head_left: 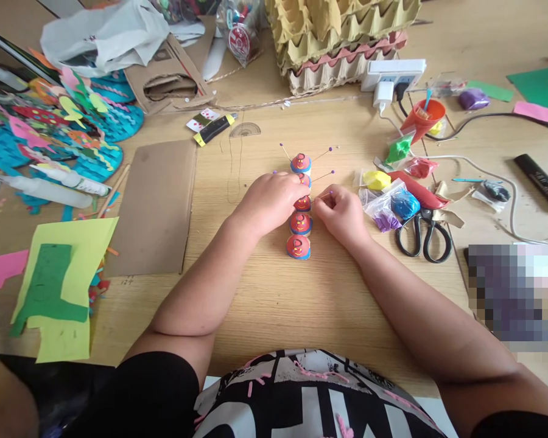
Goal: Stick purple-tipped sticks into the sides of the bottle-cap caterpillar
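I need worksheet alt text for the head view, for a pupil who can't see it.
A person's left hand touches a row of five red-topped figures with blue rims and faces on a wooden table, while the right hand beside it holds a purple-tipped stick. Bagged modelling clay and scissors lie to the right, with egg trays behind.

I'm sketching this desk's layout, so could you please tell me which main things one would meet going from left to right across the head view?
Pink paper, yellow paper, brown cardboard sheet, row of red-and-blue domes, right hand, black-handled scissors, black marker.
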Available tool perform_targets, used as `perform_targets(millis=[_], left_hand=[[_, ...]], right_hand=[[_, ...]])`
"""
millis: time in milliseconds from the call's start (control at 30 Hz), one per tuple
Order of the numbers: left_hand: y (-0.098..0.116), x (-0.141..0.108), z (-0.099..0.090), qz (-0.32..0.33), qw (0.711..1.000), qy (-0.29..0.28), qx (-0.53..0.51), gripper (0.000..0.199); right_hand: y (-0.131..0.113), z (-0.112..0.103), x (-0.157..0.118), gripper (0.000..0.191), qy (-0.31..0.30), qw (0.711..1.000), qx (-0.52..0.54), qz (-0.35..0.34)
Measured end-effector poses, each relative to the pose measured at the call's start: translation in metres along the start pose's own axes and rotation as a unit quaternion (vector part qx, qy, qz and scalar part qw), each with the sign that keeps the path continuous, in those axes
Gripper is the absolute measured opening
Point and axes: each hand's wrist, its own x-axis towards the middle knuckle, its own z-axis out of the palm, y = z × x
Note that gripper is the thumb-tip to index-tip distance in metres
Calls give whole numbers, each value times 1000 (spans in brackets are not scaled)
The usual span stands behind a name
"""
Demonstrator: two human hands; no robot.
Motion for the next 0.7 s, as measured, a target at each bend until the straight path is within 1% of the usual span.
perform_targets(millis=[267, 567, 700], left_hand=[[-2, -2, 1, 7, 1000, 3, -13, 18], [-5, -2, 1, 11, 1000, 9, -10, 20], [-5, -3, 1, 10, 1000, 7, -12, 22]], right_hand=[[-2, -4, 1, 12, 6, 1000, 14, -2], [-1, -6, 3, 3, -5, 999, 30, 13], [-4, -7, 1, 4, -10, 999, 48, 20]])
